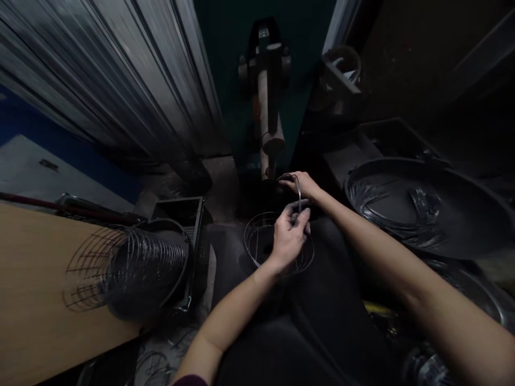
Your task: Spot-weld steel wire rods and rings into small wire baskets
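Note:
My left hand (290, 235) is closed with thumb and fingers pinched on a bent wire piece (299, 187). Just beyond it, my right hand (303, 185) grips the far part of that wire, beside the lower tip of a machine with two stacked rods (273, 140). Some of the right fingers are hidden, and the dark makes the wire's end hard to see. Below and around my left hand, a round frame of thin wire (247, 241) rests over my dark-clad lap. Whether it is joined to the bent piece, I cannot tell.
To the left, a stack of round wire frames (156, 257) lies sideways by a black crate (197, 230) and a wooden board (36, 279). On the right stands a wide dark basin (475, 214) with bundled wires (374, 209). Corrugated metal sheeting (120, 64) rises at the back left.

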{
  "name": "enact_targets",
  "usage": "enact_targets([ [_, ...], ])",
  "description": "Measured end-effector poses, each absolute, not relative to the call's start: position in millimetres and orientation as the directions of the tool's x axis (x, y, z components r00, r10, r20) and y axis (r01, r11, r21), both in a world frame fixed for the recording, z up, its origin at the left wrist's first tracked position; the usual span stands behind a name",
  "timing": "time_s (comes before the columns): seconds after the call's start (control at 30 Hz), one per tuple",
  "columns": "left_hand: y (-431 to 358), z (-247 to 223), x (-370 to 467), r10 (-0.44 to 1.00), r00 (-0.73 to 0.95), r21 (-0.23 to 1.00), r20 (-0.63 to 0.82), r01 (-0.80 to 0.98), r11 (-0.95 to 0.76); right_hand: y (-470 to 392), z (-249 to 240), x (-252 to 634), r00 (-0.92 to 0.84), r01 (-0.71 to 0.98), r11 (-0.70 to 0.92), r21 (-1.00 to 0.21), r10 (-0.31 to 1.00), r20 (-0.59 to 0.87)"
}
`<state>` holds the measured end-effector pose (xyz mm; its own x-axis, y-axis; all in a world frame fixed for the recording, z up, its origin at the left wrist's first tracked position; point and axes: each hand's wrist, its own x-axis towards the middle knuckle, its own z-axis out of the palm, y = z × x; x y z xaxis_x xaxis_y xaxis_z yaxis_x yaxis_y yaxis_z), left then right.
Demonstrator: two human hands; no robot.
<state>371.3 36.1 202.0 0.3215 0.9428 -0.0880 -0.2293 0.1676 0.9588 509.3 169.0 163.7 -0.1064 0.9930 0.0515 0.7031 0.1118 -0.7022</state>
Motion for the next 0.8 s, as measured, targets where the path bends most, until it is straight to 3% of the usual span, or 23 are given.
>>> enact_targets([
  [0.17, 67.3, 204.2, 345.0, 0.936, 0.351, 1.000, -0.017, -0.005, 0.020, 173.2, 162.6, 517.9, -0.061, 0.764, 0.007, -0.645, 0.996, -0.061],
  [0.27, 77.1, 207.8, 333.5, 0.878, 0.472, 0.993, -0.078, -0.041, 0.110, 163.9, 169.2, 518.5, -0.022, 0.799, -0.009, -0.601, 0.999, -0.045],
  [0.37, 83.3, 207.2, 330.5, 0.846, 0.519, 0.979, -0.122, -0.076, 0.188, 130.6, 176.5, 522.0, 0.086, 0.803, -0.033, -0.595, 0.994, 0.060],
  [0.47, 88.0, 204.5, 330.1, 0.838, 0.534, 0.979, -0.111, -0.085, 0.184, 77.4, 179.5, 522.2, 0.120, 0.662, -0.008, -0.750, 0.988, 0.096],
  [0.57, 89.7, 206.1, 330.2, 0.835, 0.545, 0.990, -0.075, -0.063, 0.130, 31.3, 176.8, 508.6, 0.009, 0.340, -0.110, -0.934, 0.993, -0.114],
  [0.63, 88.9, 209.0, 331.1, 0.832, 0.552, 0.993, -0.061, -0.054, 0.109, 15.0, 173.6, 492.9, -0.118, 0.184, -0.213, -0.960, 0.964, -0.236],
  [0.7, 88.0, 210.5, 332.3, 0.808, 0.582, 0.980, -0.091, -0.091, 0.176, 8.9, 171.7, 476.7, -0.197, 0.135, -0.208, -0.969, 0.953, -0.232],
  [0.8, 88.9, 205.7, 334.4, 0.729, 0.670, 0.901, -0.138, -0.221, 0.373, 5.1, 171.4, 457.9, -0.061, 0.285, -0.074, -0.956, 0.994, -0.095],
])
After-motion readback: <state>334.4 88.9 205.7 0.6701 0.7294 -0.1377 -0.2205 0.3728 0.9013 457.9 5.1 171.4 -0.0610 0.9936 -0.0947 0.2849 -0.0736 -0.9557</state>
